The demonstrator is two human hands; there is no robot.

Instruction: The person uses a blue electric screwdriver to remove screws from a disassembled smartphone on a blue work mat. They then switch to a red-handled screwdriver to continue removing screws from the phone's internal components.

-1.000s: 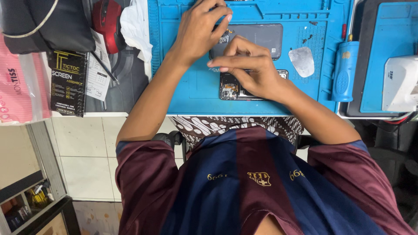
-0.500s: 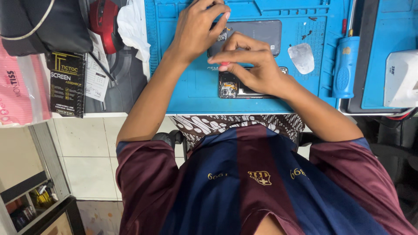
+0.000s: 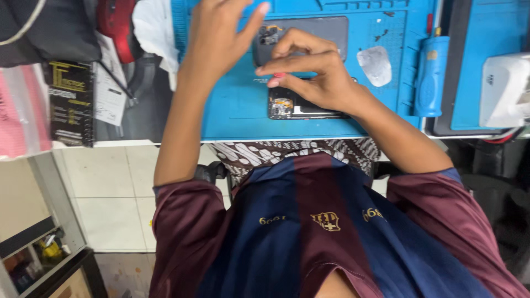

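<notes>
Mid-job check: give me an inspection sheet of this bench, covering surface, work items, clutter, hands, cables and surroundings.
Surface: blue repair mat on the bench.
Job's things: opened phone, internals showing; grey back cover beyond it.
Clutter: blue tool, pale translucent piece, black printed box, red object.
Hands: right hand over the phone, fingertips pinching something small and red; left hand raised, grip empty.
Cables: pale cord over a black bag.
Surroundings: tiled floor, white device at right.

I sit at a phone repair bench: blue silicone work mat (image 3: 232,110), opened dark phone (image 3: 301,107), blue-handled screwdriver (image 3: 430,77).
</notes>
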